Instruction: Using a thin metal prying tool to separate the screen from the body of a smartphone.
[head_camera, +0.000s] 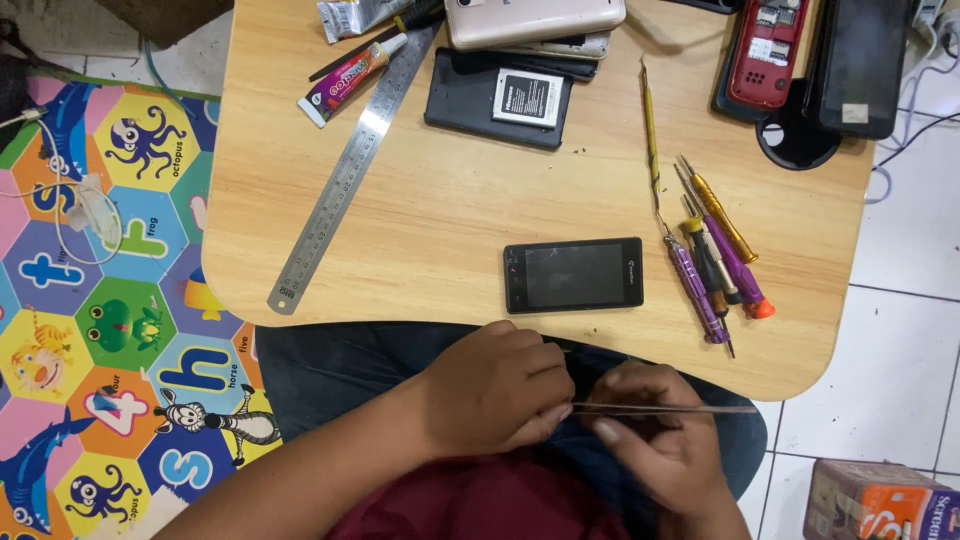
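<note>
Both hands below near table edge, over lap. Left hand (497, 385) curled, fingertips pinching thin metal tweezers (665, 408); right hand (655, 440) also pinching same tweezers, tips pointing right. Small black phone (572, 274) flat near table's near edge, bare wood around it. Wooden table (450, 200), rounded corners, smooth. Steel ruler (350, 170) lies diagonal, left. Roughly five screwdrivers (715, 265) clustered right: purple, yellow, black handles. One glue tube (352, 78) far left. One battery (527, 97) on black back cover.

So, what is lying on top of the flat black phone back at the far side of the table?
A white-labelled battery rests on the black phone back. A pale phone overlaps its far edge, so that edge is hidden.
</note>
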